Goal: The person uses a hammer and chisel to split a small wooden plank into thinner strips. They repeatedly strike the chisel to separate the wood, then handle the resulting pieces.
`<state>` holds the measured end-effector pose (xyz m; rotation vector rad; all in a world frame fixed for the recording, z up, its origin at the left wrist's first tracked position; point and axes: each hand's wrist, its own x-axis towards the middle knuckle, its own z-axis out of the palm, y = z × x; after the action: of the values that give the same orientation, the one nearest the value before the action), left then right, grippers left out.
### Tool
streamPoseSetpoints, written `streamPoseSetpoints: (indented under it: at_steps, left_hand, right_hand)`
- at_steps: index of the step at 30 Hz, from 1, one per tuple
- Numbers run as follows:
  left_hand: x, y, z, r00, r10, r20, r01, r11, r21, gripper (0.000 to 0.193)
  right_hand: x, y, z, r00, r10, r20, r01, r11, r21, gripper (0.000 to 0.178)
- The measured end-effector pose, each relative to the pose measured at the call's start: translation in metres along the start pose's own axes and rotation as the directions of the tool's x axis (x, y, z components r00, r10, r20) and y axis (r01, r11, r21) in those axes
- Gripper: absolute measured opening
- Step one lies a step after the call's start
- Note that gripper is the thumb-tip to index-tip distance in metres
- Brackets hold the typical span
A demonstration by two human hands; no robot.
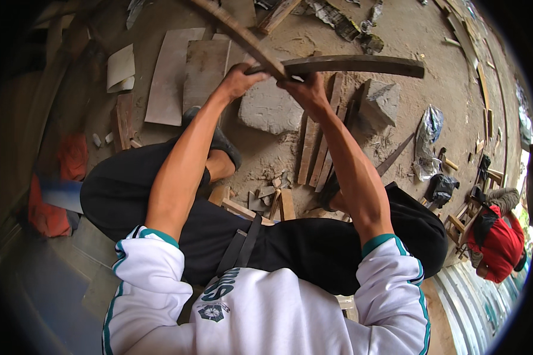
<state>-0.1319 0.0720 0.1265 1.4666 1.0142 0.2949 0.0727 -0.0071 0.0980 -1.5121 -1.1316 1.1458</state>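
Note:
Both arms reach forward to two long wooden strips that cross in front of me. One strip (243,36) slants up to the far left; the other strip (361,64) runs out to the right and looks slightly bowed. Where they meet, my right hand (308,94) is closed round the wood from below. My left hand (237,81) is closed at the short left end of the rightward strip. Fingers on both hands are partly hidden, and whether the strips are joined I cannot tell. Beneath my hands lies a pale stone block (270,107).
A second rough block (379,103) sits to the right, beside wooden battens (311,148) on the dirt floor. Flat boards (172,77) lie at the left. A saw blade (395,155) lies near my right knee. At the far right a person in red (498,244) bends over.

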Motion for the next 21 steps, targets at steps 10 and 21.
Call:
streamPoseSetpoints:
  at_steps: [10, 21]
  left_hand:
    - [-0.011, -0.067, 0.004, 0.787, -0.331, -0.52, 0.218, 0.938, -0.268, 0.047]
    - [-0.044, -0.115, 0.114, 0.552, -0.832, -0.061, 0.461, 0.365, -0.809, 0.085]
  right_hand:
    - [-0.011, 0.025, 0.027, 0.978, -0.003, -0.209, 0.015, 0.998, 0.056, 0.048]
    - [-0.086, 0.039, -0.046, 0.947, 0.011, -0.322, -0.02, 1.0, -0.024, 0.036]
